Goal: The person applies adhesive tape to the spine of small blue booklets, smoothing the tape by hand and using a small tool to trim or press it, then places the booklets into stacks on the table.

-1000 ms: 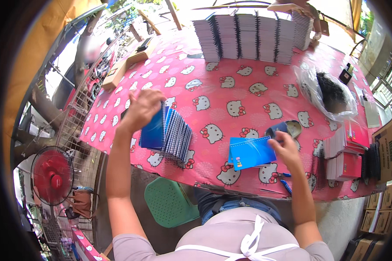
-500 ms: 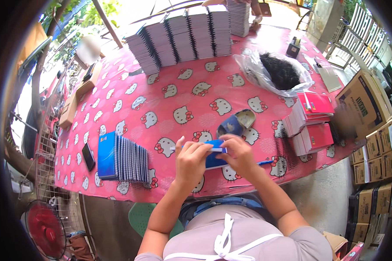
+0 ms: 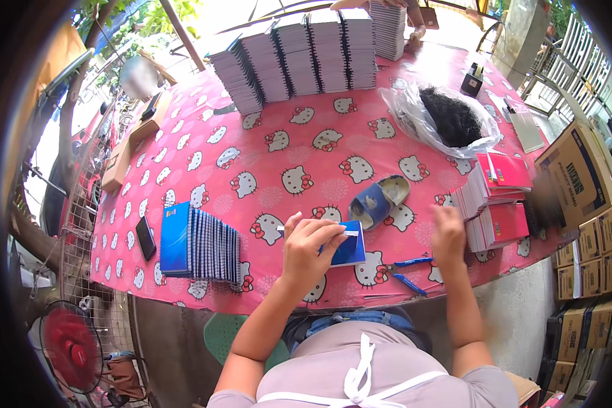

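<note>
My left hand (image 3: 311,246) is closed on a small blue notebook (image 3: 350,253) near the front edge of the table. A narrow white edge or strip (image 3: 348,233) shows beside my fingertips; I cannot make out whether it belongs to the notebook. My right hand (image 3: 449,234) is raised, apart from the notebook, beside the stacks of pink notebooks (image 3: 479,197). Its fingers are smeared, and whether they hold anything cannot be seen. Between my hands, blue-handled pliers (image 3: 409,273) lie with the handles spread. Behind the notebook sits a blue slipper (image 3: 374,206).
A stack of blue notebooks (image 3: 200,241) and a phone (image 3: 145,238) are at left. Tall stacks of spiral-bound notebooks (image 3: 299,58) stand at the back, near another person's arm (image 3: 415,27). A plastic bag of black coils (image 3: 449,115) and cartons (image 3: 571,177) are at right.
My right hand has left the notebook and moved right, toward the pink notebooks, uncovering the pliers. My left hand has kept its grip. The view has shifted slightly.
</note>
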Tool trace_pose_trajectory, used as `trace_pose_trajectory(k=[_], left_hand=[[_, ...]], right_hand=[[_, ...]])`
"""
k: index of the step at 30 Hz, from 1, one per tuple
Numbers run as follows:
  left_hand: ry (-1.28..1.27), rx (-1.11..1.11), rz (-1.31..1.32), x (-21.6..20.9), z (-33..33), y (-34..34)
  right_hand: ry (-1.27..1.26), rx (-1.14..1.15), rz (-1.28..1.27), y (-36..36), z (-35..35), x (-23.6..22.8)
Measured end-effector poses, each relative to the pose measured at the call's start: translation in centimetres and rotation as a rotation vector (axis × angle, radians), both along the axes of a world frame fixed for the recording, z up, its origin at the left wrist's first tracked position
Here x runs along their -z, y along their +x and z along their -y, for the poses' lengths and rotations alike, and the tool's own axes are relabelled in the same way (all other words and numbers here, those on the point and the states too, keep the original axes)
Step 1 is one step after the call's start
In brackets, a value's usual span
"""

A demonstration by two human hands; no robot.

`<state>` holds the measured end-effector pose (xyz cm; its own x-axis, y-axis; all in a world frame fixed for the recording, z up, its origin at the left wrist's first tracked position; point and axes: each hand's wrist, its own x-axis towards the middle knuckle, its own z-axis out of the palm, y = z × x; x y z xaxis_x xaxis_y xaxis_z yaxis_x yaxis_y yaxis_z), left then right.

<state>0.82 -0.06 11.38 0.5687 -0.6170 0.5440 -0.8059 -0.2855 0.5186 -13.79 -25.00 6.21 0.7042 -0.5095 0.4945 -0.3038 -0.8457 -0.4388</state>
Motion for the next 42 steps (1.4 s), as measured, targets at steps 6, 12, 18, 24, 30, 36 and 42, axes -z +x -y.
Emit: trace_pose_trajectory(k=[6,12,18,24,30,36,42], left_hand=[[-0.017,-0.204,0.095,-1.4,0.3,-2.0],[-0.047,-0.131,0.038,-0.5,-0.1,-1.8],[-0.114,-0.103,-0.027,0.1,0.0,-1.7],[-0.121,-0.180,-0.065,-0.1,0.2,-2.1],[-0.070,-0.166,-0.040,0.0,-0.4,-2.0],[-0.072,-0.167,-0.033,0.1,-0.5,-2.0],[-0.076,-0.177,-0.028,0.2,-0.7,-2.3]], right_hand=[[0.511,-0.496,0.189,3.1,-8.4,-5.6],[0.608,-0.584,0.144,4.4,-7.3,-6.5],[0.535,-0.660,0.069,5.0,-6.8,-7.1],[0.497,-0.650,-0.044,4.9,-7.4,-7.2],[0.120,-0.617,-0.014,4.7,-8.3,-7.7],[0.117,-0.597,0.004,5.0,-9.0,-7.8],[0.105,-0.593,0.023,5.1,-9.7,-7.7]])
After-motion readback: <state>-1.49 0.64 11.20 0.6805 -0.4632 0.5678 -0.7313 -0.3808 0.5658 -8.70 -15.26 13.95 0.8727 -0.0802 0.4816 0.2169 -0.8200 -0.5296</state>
